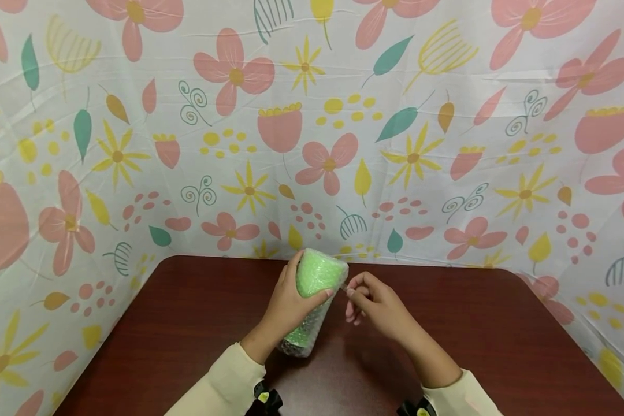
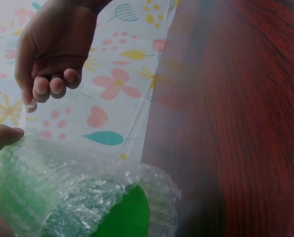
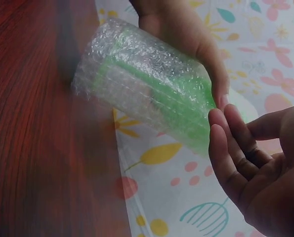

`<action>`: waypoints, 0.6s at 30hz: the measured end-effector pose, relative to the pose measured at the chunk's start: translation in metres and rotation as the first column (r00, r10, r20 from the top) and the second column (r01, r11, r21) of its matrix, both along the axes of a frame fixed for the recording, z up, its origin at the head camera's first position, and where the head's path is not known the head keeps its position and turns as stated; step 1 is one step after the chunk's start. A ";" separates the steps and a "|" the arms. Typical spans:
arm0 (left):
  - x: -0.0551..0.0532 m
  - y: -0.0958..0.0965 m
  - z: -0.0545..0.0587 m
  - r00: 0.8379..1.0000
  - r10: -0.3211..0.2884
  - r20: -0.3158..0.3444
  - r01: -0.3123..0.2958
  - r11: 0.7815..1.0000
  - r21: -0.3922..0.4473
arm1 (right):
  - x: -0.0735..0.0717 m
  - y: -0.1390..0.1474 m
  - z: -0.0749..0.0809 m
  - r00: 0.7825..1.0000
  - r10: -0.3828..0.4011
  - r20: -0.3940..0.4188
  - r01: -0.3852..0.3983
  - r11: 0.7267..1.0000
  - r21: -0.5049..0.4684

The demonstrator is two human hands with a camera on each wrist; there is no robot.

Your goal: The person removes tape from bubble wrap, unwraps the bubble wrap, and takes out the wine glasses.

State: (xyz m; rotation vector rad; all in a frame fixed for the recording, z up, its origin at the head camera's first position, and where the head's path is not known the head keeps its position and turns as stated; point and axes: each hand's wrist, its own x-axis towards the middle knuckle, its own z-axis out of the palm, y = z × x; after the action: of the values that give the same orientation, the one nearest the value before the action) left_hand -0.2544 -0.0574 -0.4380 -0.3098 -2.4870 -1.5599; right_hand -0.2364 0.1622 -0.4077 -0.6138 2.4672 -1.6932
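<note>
A green, roughly cylindrical object in bubble wrap [image 1: 319,273] is held at a tilt over the table by my left hand [image 1: 286,303]. The left fingers go round its far side and the thumb lies across its front. Close to the upper right edge of the wrap, my right hand [image 1: 387,309] pinches a thin see-through strip of tape [image 2: 23,117] between thumb and forefinger. That strip runs from the wrap near the left thumb up to the right fingertips. In the right wrist view, the other right fingers are curled in. Bubble wrap blurs what the green object is.
The dark red-brown wooden table [image 1: 187,335] lies beneath both hands. A white cloth with a flower print [image 1: 291,144] hangs behind the table and along its sides. Black wrist bands [image 1: 264,398] sit at the cuffs of the cream sleeves [image 1: 223,378].
</note>
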 end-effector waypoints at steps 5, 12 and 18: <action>0.000 0.000 0.001 1.000 0.004 0.015 -0.004 1.000 0.001 | 0.001 0.000 0.000 1.000 -0.006 0.010 0.006 1.000 0.001; 0.000 0.000 0.000 1.000 0.005 0.011 -0.005 1.000 0.001 | 0.000 0.000 -0.002 1.000 -0.010 0.012 0.010 1.000 0.009; 0.000 0.000 0.000 1.000 -0.010 0.012 0.010 1.000 0.005 | 0.002 -0.002 0.000 1.000 -0.009 0.024 0.008 1.000 0.021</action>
State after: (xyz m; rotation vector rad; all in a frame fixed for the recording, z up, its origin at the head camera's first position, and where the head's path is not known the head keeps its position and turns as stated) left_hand -0.2546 -0.0573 -0.4384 -0.3135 -2.4938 -1.5761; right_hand -0.2346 0.1601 -0.4077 -0.5783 2.4712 -1.6653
